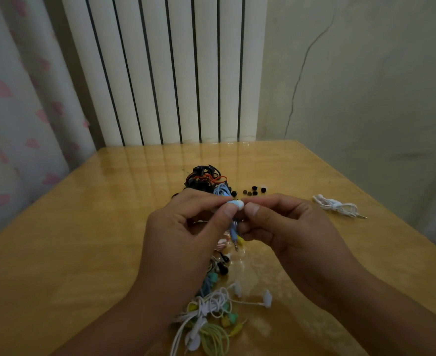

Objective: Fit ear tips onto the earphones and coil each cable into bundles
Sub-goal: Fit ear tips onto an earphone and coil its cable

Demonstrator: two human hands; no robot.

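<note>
A loose cable tangle (206,312) lies at the surface's (70,240) near edge. Above mid-surface, the left hand (183,227) pinches a blue earbud (233,203); the right hand (286,222) pinches its white tip (240,205). A skewed push could pop the tip off into the tangle.

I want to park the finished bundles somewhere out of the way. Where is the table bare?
Bare: the table's left half, left of the black tangle and the left hand; also the right side nearer than the coiled white earphones. Crowded: the middle strip, from that tangle and the loose black ear tips down to the white and yellow cables.
</note>
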